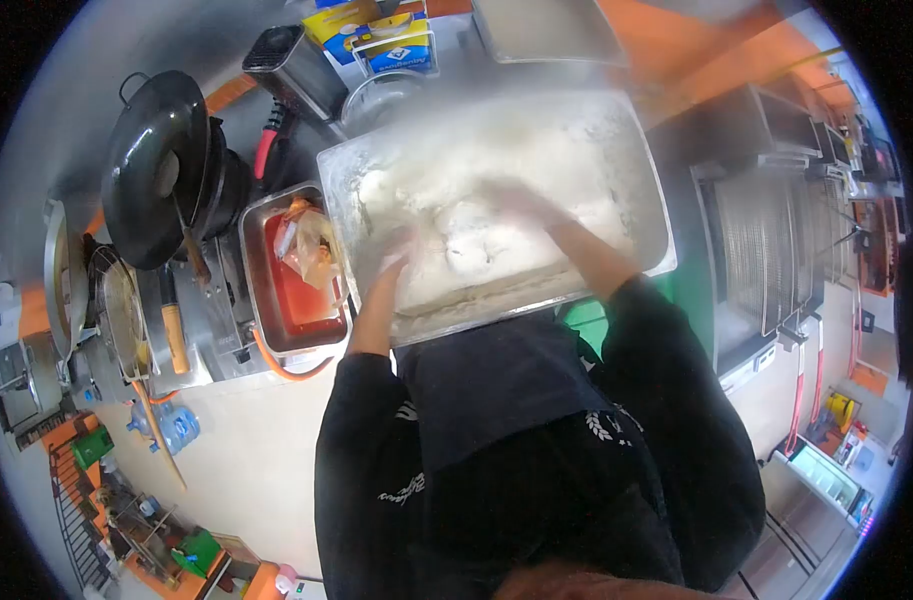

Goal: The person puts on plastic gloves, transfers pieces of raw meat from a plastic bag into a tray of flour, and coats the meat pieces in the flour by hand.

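Observation:
A large metal tray [659,190] of white flour [546,130] lies in front of me. Several flour-coated lumps [466,254] sit in the middle of it; their kind is hidden by the coating. My left hand [400,244] is low at the tray's left side, touching or just above the flour. On the other side of the lumps, my right hand [524,204] reaches in over the flour. Both hands are whitened and smeared by motion, so the fingers cannot be made out.
Left of the tray stands a metal pan [259,290] with red liquid and a plastic bag [309,245]. Beyond it are a black wok [156,165] and a wooden-handled pan [174,338]. Fryer baskets [756,250] are at right. A dark metal container [294,72] stands at the back.

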### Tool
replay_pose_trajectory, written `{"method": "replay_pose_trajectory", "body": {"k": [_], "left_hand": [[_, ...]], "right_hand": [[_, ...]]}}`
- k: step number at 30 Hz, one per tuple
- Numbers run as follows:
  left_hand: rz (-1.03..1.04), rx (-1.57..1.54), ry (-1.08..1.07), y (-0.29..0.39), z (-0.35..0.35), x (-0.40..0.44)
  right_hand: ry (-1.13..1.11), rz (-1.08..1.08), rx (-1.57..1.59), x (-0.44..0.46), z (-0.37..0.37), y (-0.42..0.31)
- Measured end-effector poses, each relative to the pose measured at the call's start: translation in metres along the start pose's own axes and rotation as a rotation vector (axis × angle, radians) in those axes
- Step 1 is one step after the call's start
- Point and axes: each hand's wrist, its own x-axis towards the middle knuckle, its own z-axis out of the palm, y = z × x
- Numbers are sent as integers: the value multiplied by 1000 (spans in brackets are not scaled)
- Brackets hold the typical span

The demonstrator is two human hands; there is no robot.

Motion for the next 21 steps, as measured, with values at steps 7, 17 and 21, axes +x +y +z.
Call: {"method": "replay_pose_trajectory", "body": {"k": [7, 17, 21], "left_hand": [[-34, -216, -85, 5, 4, 13], [-83, -397, -136, 8, 22, 3], [-184, -749, -208, -1, 2, 4]], "right_hand": [[35, 125, 431, -16, -13, -51], [-86, 135, 293, -21, 6, -52], [-189, 113, 274, 19, 6, 15]]}}
